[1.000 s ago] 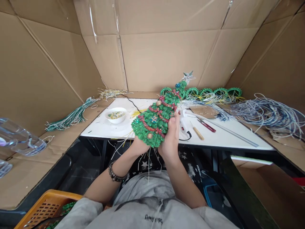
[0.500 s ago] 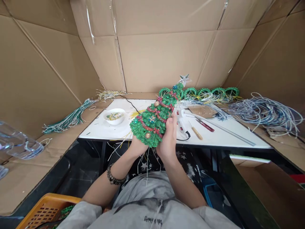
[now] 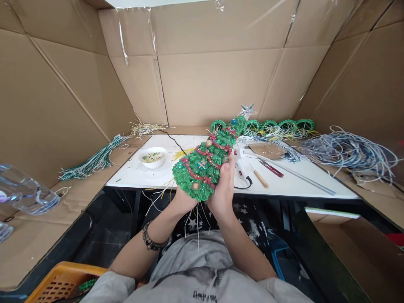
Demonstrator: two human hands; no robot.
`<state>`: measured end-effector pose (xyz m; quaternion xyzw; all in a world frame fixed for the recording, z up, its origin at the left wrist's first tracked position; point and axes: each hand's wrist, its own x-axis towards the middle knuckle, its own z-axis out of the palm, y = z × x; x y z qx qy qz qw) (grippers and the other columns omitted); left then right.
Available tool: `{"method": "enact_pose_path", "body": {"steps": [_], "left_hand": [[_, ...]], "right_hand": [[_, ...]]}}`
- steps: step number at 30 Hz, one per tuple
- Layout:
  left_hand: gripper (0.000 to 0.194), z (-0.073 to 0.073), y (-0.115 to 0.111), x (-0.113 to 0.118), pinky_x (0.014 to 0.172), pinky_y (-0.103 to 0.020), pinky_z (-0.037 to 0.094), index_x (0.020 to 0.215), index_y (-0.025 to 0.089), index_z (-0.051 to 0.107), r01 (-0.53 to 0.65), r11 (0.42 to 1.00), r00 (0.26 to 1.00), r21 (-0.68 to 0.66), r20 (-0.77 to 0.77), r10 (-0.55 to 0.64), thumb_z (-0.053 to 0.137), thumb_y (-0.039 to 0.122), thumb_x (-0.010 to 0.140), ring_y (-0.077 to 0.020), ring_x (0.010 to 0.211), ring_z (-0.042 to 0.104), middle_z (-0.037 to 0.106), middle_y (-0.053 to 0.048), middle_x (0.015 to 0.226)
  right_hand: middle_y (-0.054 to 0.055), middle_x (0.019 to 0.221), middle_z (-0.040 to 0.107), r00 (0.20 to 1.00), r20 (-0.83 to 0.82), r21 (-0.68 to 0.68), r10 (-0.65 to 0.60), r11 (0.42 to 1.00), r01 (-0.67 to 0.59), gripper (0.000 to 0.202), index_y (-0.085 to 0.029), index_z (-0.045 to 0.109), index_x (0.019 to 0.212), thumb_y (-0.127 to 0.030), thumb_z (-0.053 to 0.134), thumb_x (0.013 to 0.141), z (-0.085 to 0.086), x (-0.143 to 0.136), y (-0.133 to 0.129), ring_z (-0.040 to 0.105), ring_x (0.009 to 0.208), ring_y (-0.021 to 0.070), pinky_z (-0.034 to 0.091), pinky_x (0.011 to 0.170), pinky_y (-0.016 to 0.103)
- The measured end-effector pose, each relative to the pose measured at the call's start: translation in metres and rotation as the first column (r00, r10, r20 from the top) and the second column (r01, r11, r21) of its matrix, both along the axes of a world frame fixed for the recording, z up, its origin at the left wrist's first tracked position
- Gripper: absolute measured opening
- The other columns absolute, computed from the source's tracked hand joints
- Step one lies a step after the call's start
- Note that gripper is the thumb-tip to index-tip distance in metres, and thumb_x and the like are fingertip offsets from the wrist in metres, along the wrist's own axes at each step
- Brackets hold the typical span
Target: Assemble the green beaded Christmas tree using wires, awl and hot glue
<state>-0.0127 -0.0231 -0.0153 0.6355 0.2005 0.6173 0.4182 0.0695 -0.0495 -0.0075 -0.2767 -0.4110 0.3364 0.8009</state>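
Observation:
A glittery green Christmas tree ornament (image 3: 205,162) with red garlands, gold balls and a clear star (image 3: 247,110) on top is held tilted, its tip leaning to the far right. My right hand (image 3: 223,185) grips its right side, thumb along the edge. Under the wide base is my left hand (image 3: 186,197), its fingers hidden behind the tree. Thin white wires (image 3: 198,223) hang down from the base between my wrists.
On the white table stand a white bowl (image 3: 152,157) of small wire pieces, a power strip (image 3: 240,162), a wooden-handled awl (image 3: 260,176) and red-handled pliers (image 3: 271,167). Green rings (image 3: 287,126) line the back. Wire bundles (image 3: 350,149) lie at both sides; an orange basket (image 3: 59,284) is lower left.
The view has tipped slightly upward, so the scene sits a little lower and the cardboard's top edge shows. Both hands keep the same hold on the tree.

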Motion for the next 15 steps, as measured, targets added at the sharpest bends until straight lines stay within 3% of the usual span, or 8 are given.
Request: {"method": "enact_pose_path", "body": {"steps": [4, 7, 10, 15], "left_hand": [[0.043, 0.004, 0.000, 0.002, 0.119, -0.051, 0.041, 0.113, 0.030, 0.076, 0.031, 0.999, 0.999, -0.036, 0.028, -0.030, 0.079, 0.052, 0.076, -0.0305, 0.127, 0.063, 0.071, -0.007, 0.131], [0.054, 0.007, -0.001, 0.002, 0.117, -0.052, 0.044, 0.113, 0.028, 0.076, 0.089, 0.996, 0.994, -0.012, 0.058, -0.089, 0.081, 0.060, 0.069, -0.0327, 0.123, 0.065, 0.073, -0.009, 0.128], [0.049, 0.012, -0.004, 0.002, 0.117, -0.052, 0.043, 0.105, 0.026, 0.079, 0.080, 0.997, 0.995, -0.012, 0.063, -0.079, 0.086, 0.054, 0.065, -0.0332, 0.123, 0.066, 0.076, -0.008, 0.121], [0.042, 0.021, -0.007, 0.004, 0.117, -0.052, 0.044, 0.110, 0.028, 0.078, 0.072, 0.994, 0.995, -0.078, 0.069, -0.067, 0.078, 0.053, 0.076, -0.0312, 0.127, 0.064, 0.075, -0.007, 0.125]], "right_hand": [[0.006, 0.151, 0.048, 1.000, 0.001, 0.001, 0.024, 1.000, -0.024, 0.061, -0.034, 0.037, 0.146, -0.062, 0.047, 0.093, 0.001, 0.000, 0.001, 0.055, 0.133, 0.0219, 0.043, 0.117, 0.050], [0.006, 0.157, 0.042, 0.999, -0.025, -0.012, 0.040, 0.999, -0.040, 0.065, -0.033, 0.032, 0.149, -0.062, 0.048, 0.093, 0.002, 0.002, -0.001, 0.052, 0.137, 0.0212, 0.040, 0.119, 0.048], [0.004, 0.161, 0.037, 0.998, -0.032, -0.011, 0.052, 0.999, -0.052, 0.067, -0.034, 0.027, 0.152, -0.062, 0.047, 0.093, 0.002, 0.003, -0.003, 0.049, 0.140, 0.0201, 0.036, 0.123, 0.046], [0.005, 0.162, 0.034, 0.997, -0.010, -0.029, 0.082, 0.996, -0.082, 0.068, -0.035, 0.025, 0.152, -0.062, 0.046, 0.093, 0.002, 0.003, -0.003, 0.046, 0.144, 0.0213, 0.038, 0.122, 0.047]]}}
